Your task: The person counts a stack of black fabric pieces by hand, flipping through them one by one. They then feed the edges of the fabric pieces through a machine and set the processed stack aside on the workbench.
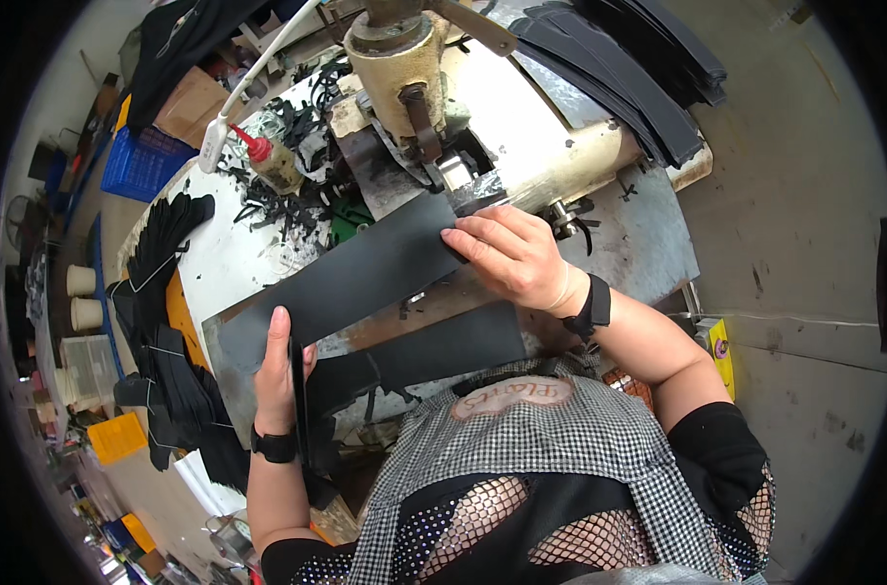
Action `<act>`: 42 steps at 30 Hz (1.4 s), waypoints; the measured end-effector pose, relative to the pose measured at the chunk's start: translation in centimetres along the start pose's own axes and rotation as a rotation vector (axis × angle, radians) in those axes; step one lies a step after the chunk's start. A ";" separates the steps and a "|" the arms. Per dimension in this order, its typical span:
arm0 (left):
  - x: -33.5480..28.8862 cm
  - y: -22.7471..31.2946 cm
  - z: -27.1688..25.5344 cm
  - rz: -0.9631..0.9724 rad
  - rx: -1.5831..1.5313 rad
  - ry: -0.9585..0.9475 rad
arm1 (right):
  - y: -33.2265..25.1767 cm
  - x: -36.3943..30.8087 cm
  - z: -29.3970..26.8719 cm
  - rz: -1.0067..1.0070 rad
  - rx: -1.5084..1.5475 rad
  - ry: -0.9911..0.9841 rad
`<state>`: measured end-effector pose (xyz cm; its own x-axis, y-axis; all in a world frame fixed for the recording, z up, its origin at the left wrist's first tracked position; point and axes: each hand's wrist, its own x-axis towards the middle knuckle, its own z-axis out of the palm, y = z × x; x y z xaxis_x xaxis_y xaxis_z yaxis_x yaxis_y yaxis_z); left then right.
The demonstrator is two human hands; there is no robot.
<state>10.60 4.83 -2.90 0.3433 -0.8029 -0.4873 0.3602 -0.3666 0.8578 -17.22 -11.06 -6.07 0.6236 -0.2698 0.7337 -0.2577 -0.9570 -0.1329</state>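
Observation:
A long black flat strip [365, 271], leather-like, slants across the worktable with its right end by the metal foot of a cream-coloured bench machine [393, 73]. My left hand [276, 385] grips the strip's left end, thumb on top and fingers underneath. A narrow dark band hangs down beside that palm; whether it is part of the same piece I cannot tell. At the strip's right end, close to the foot, my right hand [514, 255] is closed on the edge, fingertips over it. Another black strip [438, 346] lies nearer to me, at the table's front edge.
Black scraps [268, 210] litter the table left of the machine, around a red-capped bottle [273, 164]. Stacked black strips [609, 78] lie at the back right. Tied bundles of black pieces [175, 361] sit at the left, with a blue crate [143, 164] behind.

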 end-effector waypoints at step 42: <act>1.4 0.5 10.7 0.741 0.726 -0.159 | -3.0 0.1 -9.3 0.878 0.955 -0.262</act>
<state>1.92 -1.50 -1.43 0.1284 -0.9750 0.1813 -0.5185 0.0899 0.8504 -23.28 -7.26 0.63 0.6681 -0.7436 0.0280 -0.0963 -0.1237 -0.9876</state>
